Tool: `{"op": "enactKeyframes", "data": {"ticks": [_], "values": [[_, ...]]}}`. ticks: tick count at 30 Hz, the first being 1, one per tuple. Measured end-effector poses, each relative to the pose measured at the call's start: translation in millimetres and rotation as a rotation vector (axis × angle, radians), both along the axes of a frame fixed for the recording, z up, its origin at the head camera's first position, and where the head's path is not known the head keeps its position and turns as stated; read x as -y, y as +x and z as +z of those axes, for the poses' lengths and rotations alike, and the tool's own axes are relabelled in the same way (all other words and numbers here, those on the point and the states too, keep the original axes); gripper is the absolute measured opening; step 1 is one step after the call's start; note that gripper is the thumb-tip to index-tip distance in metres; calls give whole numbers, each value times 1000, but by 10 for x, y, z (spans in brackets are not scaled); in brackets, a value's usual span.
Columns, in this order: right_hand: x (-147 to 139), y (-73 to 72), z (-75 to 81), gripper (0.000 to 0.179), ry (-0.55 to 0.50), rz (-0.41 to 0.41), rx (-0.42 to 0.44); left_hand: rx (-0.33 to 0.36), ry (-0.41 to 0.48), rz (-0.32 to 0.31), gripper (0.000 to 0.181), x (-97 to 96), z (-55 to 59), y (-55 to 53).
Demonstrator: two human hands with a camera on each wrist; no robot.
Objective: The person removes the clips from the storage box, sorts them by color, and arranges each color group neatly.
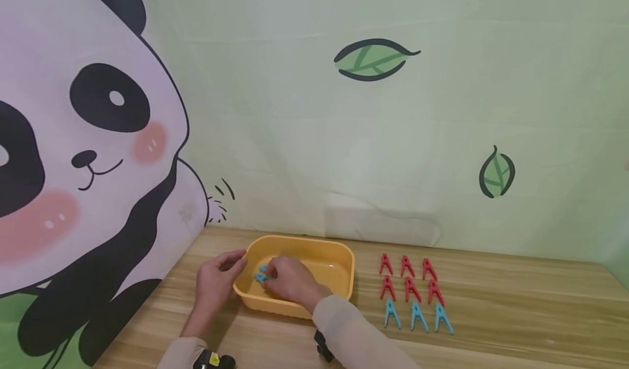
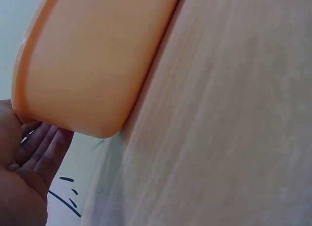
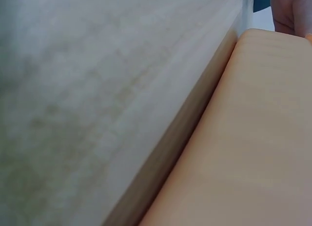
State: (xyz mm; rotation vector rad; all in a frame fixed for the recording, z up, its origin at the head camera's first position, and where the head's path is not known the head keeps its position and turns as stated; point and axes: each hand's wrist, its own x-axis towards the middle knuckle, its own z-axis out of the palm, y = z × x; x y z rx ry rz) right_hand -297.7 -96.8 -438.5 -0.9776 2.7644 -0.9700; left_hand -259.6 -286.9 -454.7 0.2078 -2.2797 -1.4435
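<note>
A yellow plastic basin (image 1: pixel 344 281) stands on the wooden table, with blue clothespins (image 1: pixel 260 277) inside near its left end. My right hand (image 1: pixel 292 279) reaches over the front rim, its curled fingers pinching at a blue clothespin; the back of the hand partly hides the fingertips. On the basin's left end, my left hand (image 1: pixel 216 281) holds the rim between thumb and fingers. In the left wrist view, the fingers (image 2: pixel 51 155) lie against the outer wall. Only the basin's outer side (image 3: pixel 253 123) and part of a hand (image 3: pixel 297 11) appear in the right wrist view.
Right of the basin, red clothespins (image 1: pixel 411 289) lie in two rows of three. A row of three blue clothespins (image 1: pixel 417 316) lies in front of them. Behind the table (image 1: pixel 516 303) hangs a pale green backdrop (image 1: pixel 275 112) printed with a panda and leaves.
</note>
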Motion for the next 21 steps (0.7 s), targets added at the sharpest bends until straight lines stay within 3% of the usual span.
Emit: {"op": "enactKeyframes", "data": {"ticks": [15, 21], "values": [[6, 7, -14, 23, 115, 22, -55, 7, -11, 5, 25, 3, 7, 10], [6, 3, -14, 16, 94, 15, -60, 11, -9, 1, 25, -1, 18, 11]]}}
